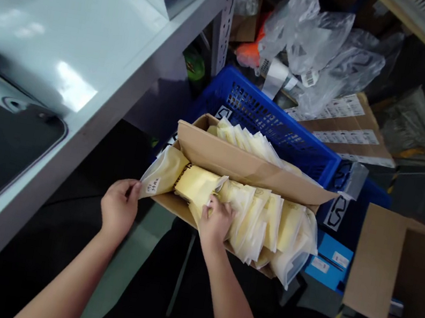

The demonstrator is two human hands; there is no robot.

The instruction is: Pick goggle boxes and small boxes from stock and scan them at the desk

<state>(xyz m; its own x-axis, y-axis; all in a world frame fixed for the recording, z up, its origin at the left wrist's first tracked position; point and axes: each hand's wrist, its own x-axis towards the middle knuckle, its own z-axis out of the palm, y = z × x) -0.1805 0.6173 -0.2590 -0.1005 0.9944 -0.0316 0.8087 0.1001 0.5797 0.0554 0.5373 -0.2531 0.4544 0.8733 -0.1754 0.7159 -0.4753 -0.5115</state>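
Observation:
A long cardboard box (pixel 236 163) rests on a blue plastic crate (pixel 272 117), packed with a row of frosted plastic bags (pixel 256 215) holding yellowish contents. At its left end, my left hand (pixel 119 207) pinches the corner of one labelled frosted bag (pixel 165 170), pulling it outward. My right hand (pixel 216 219) is closed at the edge of another bag (pixel 200 183) in the row, its fingertips pressed together on the plastic. Dark print shows along the left side of that yellow bag. A second row of bags (pixel 248 140) stands behind the box's long cardboard wall.
A white worktable (pixel 104 48) with a metal edge is at the left. Clear plastic bags (pixel 317 41) and flattened cardboard (pixel 344 127) lie behind the crate. An open carton (pixel 376 262) and a blue box (pixel 327 262) are at the right.

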